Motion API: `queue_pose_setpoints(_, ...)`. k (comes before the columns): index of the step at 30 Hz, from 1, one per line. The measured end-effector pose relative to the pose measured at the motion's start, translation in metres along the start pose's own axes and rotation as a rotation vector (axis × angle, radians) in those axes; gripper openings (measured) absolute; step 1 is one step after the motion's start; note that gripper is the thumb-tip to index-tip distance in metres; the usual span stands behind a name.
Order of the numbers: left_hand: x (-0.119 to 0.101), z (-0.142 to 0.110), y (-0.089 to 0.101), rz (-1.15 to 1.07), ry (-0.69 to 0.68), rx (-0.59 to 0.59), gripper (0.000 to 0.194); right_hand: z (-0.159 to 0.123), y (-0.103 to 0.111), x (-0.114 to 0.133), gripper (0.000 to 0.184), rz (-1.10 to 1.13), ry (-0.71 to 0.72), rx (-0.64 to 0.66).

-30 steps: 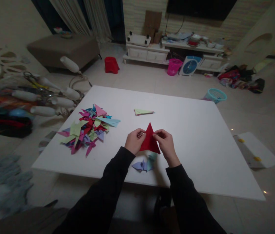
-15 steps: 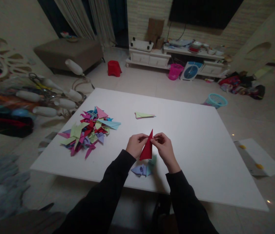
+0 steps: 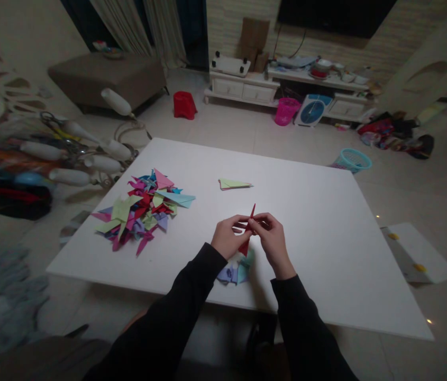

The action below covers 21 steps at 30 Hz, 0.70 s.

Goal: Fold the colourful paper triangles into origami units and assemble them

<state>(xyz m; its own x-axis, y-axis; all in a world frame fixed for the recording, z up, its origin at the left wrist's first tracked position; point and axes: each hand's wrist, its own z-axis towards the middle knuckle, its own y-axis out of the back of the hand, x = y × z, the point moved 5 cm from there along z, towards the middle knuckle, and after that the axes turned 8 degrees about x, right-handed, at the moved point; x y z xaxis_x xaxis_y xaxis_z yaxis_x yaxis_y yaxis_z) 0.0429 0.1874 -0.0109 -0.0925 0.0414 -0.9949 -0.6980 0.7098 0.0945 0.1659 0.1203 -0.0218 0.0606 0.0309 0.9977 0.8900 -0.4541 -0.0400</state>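
Note:
Both hands pinch a folded red paper piece (image 3: 245, 247) above the front half of the white table (image 3: 322, 238). My left hand (image 3: 230, 234) grips it from the left, and my right hand (image 3: 271, 241) from the right near its narrow tip, which points up and away. The fingers cover much of its middle. Below the hands lie a purple folded paper (image 3: 228, 274) and a pale green one (image 3: 243, 272), partly hidden by my left hand and the red piece. Farther off rests a flat stack of pointed folded papers (image 3: 234, 184) with light green on top.
A heap of colourful folded papers (image 3: 139, 211) covers the table's left side. Beyond the left edge stands a lamp with white shades (image 3: 104, 164). A blue basket (image 3: 352, 160) is on the floor by the far right corner, and a red stool (image 3: 184, 105) stands beyond the table.
The red paper has turned from showing its broad face to a narrower view. Both hands have shifted slightly right, fingers closer together around its middle. The view has tilted a little.

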Motion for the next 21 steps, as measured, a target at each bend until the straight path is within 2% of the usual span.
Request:
queue_pose_setpoints(3, 0.0050, 0.0029, -0.0005, -0.218, 0.027, 0.016, 0.033, -0.0001, -0.0004, 0.0025, 0.024, 0.028, 0.002, 0.007)
queue_pose_setpoints(5, 0.0074, 0.0031, 0.0004, -0.288, 0.042, 0.018, 0.037, -0.0007, -0.0009, 0.0029, 0.024, 0.032, 0.005, 0.008)
queue_pose_setpoints(16, 0.0054, -0.0025, 0.0089, -0.360, 0.056, 0.012, 0.033, -0.0016, -0.0061, 0.0080, 0.022, 0.053, 0.021, 0.010)
queue_pose_setpoints(21, 0.0073, 0.0012, 0.0066, -0.351, 0.075, -0.008, 0.032, 0.0012, -0.0050, 0.0052, 0.022, 0.037, 0.014, 0.011)
